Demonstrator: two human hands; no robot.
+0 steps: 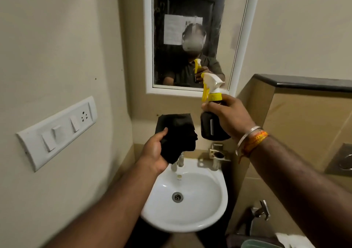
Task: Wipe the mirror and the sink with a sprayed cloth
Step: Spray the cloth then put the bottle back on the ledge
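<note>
My left hand [155,152] holds a black cloth [177,133] up above the white sink [209,215]. Just to its right, my right hand [230,116] grips a dark spray bottle [211,127] with a white and yellow trigger head, its nozzle turned left toward the cloth. The white-framed mirror [190,5] hangs on the wall above and reflects me and the bottle. A chrome tap [181,160] stands at the back of the sink, partly hidden by the cloth.
A white switch plate [57,131] is on the left wall. A metal holder [218,155] sits beside the tap. A dark-topped tiled ledge [304,81] and a flush plate [342,160] are to the right, a wall tap [261,211] low down.
</note>
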